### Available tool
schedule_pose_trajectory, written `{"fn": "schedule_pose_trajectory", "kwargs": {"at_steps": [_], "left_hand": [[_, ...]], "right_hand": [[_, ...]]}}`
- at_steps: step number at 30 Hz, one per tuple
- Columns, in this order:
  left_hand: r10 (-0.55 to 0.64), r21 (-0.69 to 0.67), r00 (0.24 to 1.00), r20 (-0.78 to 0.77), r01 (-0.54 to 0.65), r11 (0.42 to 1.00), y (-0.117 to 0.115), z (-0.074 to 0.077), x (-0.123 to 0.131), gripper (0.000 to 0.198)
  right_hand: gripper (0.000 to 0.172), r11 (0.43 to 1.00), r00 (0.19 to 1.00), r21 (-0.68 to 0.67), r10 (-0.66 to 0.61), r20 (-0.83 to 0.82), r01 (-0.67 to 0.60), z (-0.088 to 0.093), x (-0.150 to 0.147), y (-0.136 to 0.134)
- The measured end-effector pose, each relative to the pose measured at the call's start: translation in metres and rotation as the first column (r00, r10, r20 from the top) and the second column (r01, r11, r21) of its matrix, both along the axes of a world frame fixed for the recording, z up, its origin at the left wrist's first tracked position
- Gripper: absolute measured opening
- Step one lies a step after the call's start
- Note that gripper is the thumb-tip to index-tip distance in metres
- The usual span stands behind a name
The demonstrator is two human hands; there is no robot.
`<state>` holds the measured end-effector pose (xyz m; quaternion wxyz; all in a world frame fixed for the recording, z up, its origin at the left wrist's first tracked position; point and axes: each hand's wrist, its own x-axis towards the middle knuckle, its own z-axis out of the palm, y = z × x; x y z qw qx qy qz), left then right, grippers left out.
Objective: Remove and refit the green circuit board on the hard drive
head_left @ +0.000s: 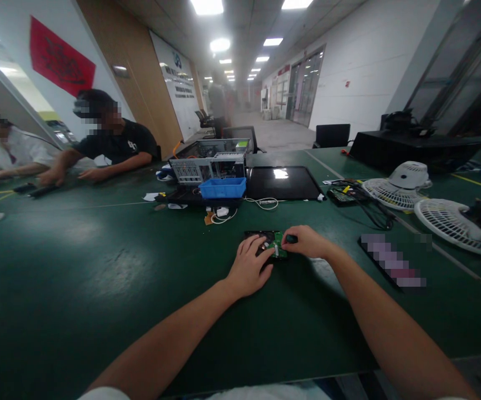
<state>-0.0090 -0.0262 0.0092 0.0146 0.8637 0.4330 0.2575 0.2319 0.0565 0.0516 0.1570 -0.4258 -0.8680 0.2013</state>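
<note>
A hard drive [279, 253] with a green circuit board lies on the green table in front of me. My left hand [249, 268] rests over its left part with the fingers spread, touching the board and hiding much of the drive. At the drive's right edge, my right hand [307, 242] is closed around what looks like a small screwdriver [291, 239]. Only its dark handle end shows; the tip is hidden by the fingers.
Beyond the drive stand an opened computer case [207, 169], a blue bin [223, 188] and a flat black screen panel [282, 182]. White fan grilles [390, 191], cables and a phone-like slab [390, 264] lie to the right. Two people sit at the left [115, 139].
</note>
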Motion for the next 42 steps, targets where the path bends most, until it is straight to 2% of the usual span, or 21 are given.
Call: {"fn": "schedule_pose_trajectory", "kwargs": {"at_steps": [8,18,34,37,39,42], "left_hand": [[-0.001,-0.004,1.0,-0.004,0.001,1.0,0.0,0.0,0.0,0.048],[0.013,0.006,0.999,-0.032,-0.013,1.0,0.0,-0.001,0.0,0.047],[0.028,-0.031,0.998,-0.056,-0.03,0.999,-0.002,0.001,0.0,0.046],[0.039,-0.02,0.998,-0.059,-0.04,0.999,0.002,0.001,-0.002,0.045],[0.067,-0.011,0.997,-0.048,-0.067,0.998,0.009,0.001,-0.006,0.05],[0.124,-0.036,0.992,-0.023,-0.125,0.992,0.024,-0.001,-0.017,0.076]], "right_hand": [[0.011,0.995,0.994,0.01,-0.098,-0.05,0.098,0.003,-0.002,-0.003],[0.012,0.999,0.998,-0.011,-0.039,-0.046,0.038,0.003,-0.003,-0.003],[0.011,0.997,0.994,0.023,-0.069,-0.088,0.071,0.004,-0.001,-0.003],[0.012,0.99,0.987,0.034,-0.13,-0.095,0.134,0.002,-0.001,-0.001],[0.012,0.973,0.969,0.034,-0.222,-0.112,0.227,0.0,0.0,0.001],[0.016,0.924,0.916,-0.055,-0.383,-0.121,0.379,-0.006,0.004,0.005]]}}
